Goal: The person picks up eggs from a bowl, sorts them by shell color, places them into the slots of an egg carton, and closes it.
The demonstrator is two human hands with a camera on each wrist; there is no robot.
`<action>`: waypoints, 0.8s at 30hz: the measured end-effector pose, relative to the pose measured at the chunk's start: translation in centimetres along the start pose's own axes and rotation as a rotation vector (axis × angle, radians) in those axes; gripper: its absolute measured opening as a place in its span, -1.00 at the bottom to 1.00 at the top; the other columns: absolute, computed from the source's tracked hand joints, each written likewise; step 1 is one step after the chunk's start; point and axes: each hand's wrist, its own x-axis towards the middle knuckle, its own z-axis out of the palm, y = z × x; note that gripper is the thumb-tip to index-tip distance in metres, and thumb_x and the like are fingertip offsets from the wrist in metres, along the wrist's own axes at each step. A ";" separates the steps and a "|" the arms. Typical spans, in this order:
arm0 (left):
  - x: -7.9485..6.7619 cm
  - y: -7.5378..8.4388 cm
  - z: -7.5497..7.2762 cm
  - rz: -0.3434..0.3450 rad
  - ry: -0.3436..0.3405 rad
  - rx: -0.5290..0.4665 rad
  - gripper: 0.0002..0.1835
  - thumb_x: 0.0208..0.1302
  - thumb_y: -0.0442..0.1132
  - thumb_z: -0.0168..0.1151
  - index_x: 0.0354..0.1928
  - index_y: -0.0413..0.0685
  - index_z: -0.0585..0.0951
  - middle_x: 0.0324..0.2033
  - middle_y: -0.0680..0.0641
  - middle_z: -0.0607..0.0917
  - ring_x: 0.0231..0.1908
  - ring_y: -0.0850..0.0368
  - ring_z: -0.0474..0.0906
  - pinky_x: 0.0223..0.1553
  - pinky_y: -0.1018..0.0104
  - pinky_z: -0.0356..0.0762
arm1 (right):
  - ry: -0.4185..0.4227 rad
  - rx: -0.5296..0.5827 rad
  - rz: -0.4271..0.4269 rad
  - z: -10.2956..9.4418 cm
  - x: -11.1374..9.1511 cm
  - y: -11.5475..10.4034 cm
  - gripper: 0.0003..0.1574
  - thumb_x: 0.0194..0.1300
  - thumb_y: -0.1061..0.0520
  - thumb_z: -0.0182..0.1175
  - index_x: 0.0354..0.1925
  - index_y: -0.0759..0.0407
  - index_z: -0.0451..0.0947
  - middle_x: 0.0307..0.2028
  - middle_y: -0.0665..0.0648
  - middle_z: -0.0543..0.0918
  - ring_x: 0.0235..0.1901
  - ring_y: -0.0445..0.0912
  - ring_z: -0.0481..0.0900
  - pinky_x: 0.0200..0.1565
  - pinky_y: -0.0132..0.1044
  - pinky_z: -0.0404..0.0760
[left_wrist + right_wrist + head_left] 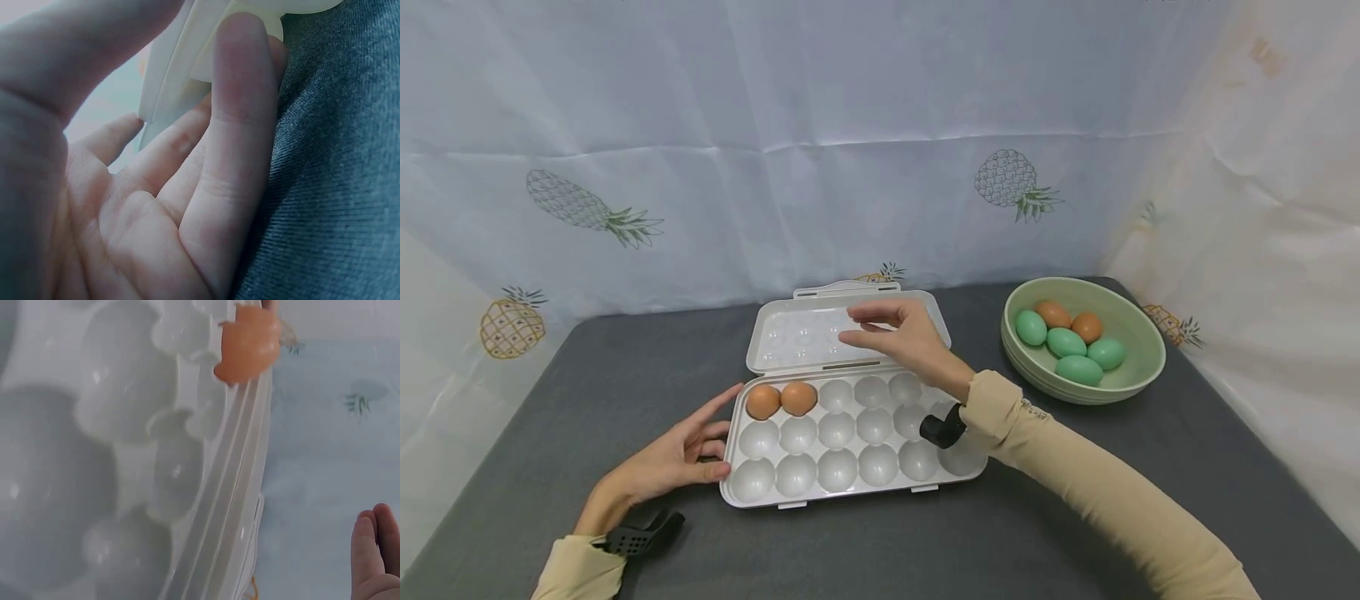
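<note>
An egg carton (853, 493) of pale plastic lies open, its clear-white lid (782, 312) folded back behind it. Two brown eggs, the left egg (763, 402) and its neighbour (799, 398), sit in the back row's left cups. My left hand (681, 454) rests against the carton's left end, index fingertip near the rear corner, thumb on the side. The left wrist view shows its fingers (234, 144) beside the carton edge. Above the lid hovers my right hand (910, 337), thumb and fingers apart with nothing between them. A brown egg (250, 347) shows in the right wrist view.
At the right, a light green bowl (1138, 367) holds two brown eggs (1052, 314) and several green eggs (1078, 370). The dark cloth-covered table (850, 558) meets a pale pineapple-print curtain (850, 208) behind. My right forearm crosses the carton's right end and hides some cups.
</note>
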 end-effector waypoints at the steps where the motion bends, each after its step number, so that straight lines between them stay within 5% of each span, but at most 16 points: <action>1: 0.0 0.0 0.0 0.000 -0.001 0.002 0.08 0.43 -0.52 0.15 0.65 0.12 -0.37 0.28 0.18 0.56 0.01 0.26 0.68 -0.02 0.30 0.68 | 0.012 -0.007 -0.012 -0.5 -0.1 0.1 -0.53 0.24 0.25 0.43 0.12 0.29 0.67 0.18 0.27 0.68 0.27 0.12 0.60 0.26 -0.29 0.58; 11: -0.1 0.0 0.0 -0.019 0.012 0.013 0.07 0.44 -0.50 0.15 0.65 0.13 -0.37 0.27 0.18 0.57 0.01 0.27 0.68 -0.02 0.30 0.69 | 0.134 -0.042 -0.019 -5.8 -0.9 0.4 -0.50 0.26 0.24 0.43 0.17 0.29 0.64 0.11 0.17 0.73 0.25 0.14 0.60 0.24 -0.21 0.60; 18: 0.0 0.1 0.1 -0.033 0.020 0.013 0.07 0.45 -0.49 0.15 0.65 0.16 -0.36 0.27 0.18 0.55 0.01 0.27 0.68 -0.01 0.28 0.69 | 0.203 -0.072 -0.005 -9.2 -1.8 0.3 -0.46 0.29 0.20 0.42 0.21 0.29 0.62 -0.14 -0.31 0.73 0.01 -0.29 0.69 0.15 -0.26 0.64; 24: 0.0 0.1 0.1 -0.035 0.020 0.018 0.07 0.45 -0.48 0.15 0.65 0.15 -0.36 0.27 0.17 0.56 0.00 0.26 0.69 -0.01 0.28 0.69 | 0.244 -0.008 0.029 -12.2 -3.1 0.3 -0.46 0.35 0.19 0.37 0.26 0.25 0.58 -0.11 -0.34 0.73 0.00 -0.36 0.67 0.15 -0.44 0.58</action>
